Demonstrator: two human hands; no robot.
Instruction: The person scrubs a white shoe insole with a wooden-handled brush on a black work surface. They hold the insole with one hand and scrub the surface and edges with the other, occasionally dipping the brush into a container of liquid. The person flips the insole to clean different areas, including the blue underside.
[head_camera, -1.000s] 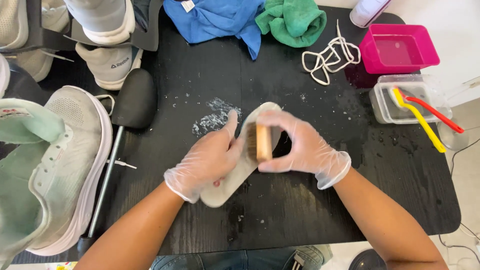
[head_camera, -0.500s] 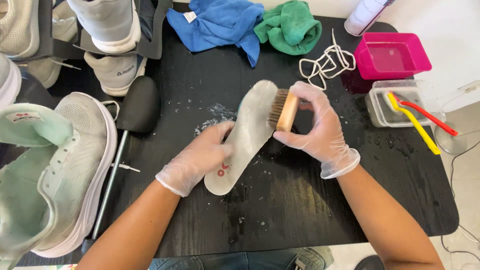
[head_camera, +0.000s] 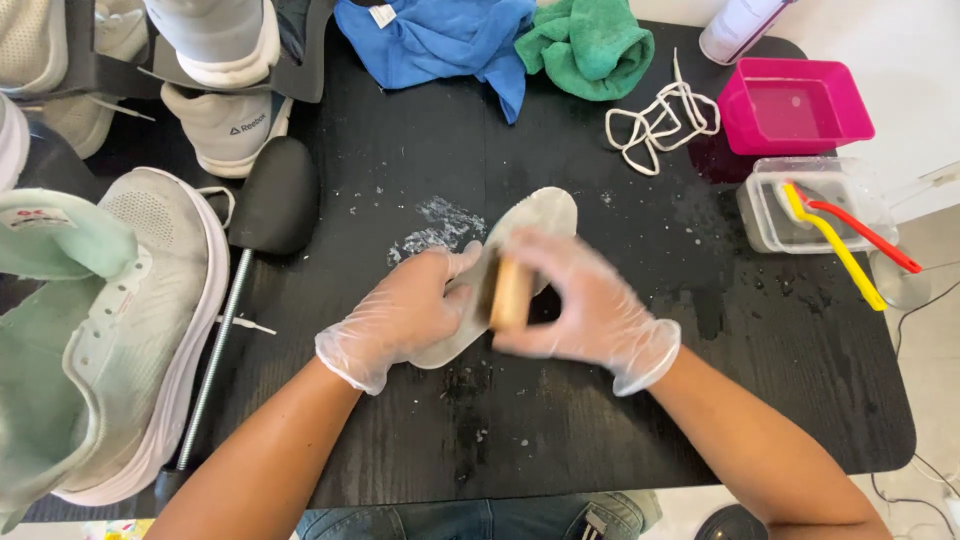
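A pale grey shoe insole (head_camera: 535, 215) lies diagonally on the black table (head_camera: 560, 440). My left hand (head_camera: 405, 310), in a clear glove, presses down on its lower half. My right hand (head_camera: 585, 310), also gloved, grips a small wooden brush (head_camera: 512, 293) and holds it against the middle of the insole. The right hand is blurred by motion. Soapy foam (head_camera: 432, 232) is smeared on the table just left of the insole.
A pale green and white sneaker (head_camera: 110, 330) on a black shoe stand (head_camera: 270, 200) fills the left side, more shoes behind. Blue cloth (head_camera: 440, 45), green cloth (head_camera: 590, 45), white laces (head_camera: 660, 120), pink tub (head_camera: 795, 105), clear tub (head_camera: 765, 215) with brushes at the back right.
My right hand has dragged the brush from the insole's upper end back down to its middle. The left hand stays pressed on the lower half.
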